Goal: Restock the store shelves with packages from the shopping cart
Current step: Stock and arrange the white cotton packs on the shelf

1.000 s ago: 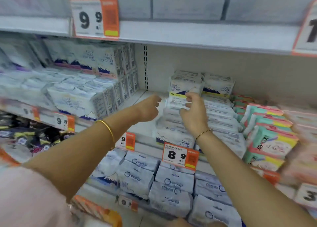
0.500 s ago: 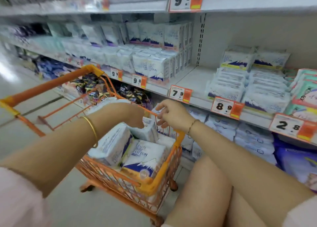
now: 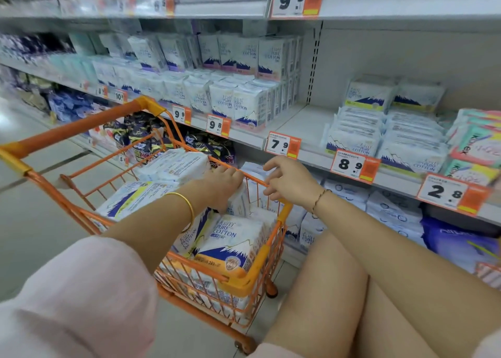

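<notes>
Beside the store shelves (image 3: 306, 124), one orange shopping cart (image 3: 260, 265) holds at least five white packages (image 3: 230, 244).
Of the two hands, the left hand (image 3: 222, 184) curls its fingers over an upright package (image 3: 240, 203) by the cart's far rim; the right hand (image 3: 290, 181) hovers alongside, fingers loosely bent, holding nothing.

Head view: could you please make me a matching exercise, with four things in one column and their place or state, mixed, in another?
Things
1. left hand
2. right hand
3. 8.9 price tag
4. Kotex packs

Place or state
A. far right of the shelf
B. grips a white package inside the shopping cart
C. at the cart's rim, fingers loose, holding nothing
D. on the shelf edge, below the stacked Pure Cotton packs

Pairs: 1-B, 2-C, 3-D, 4-A
</notes>
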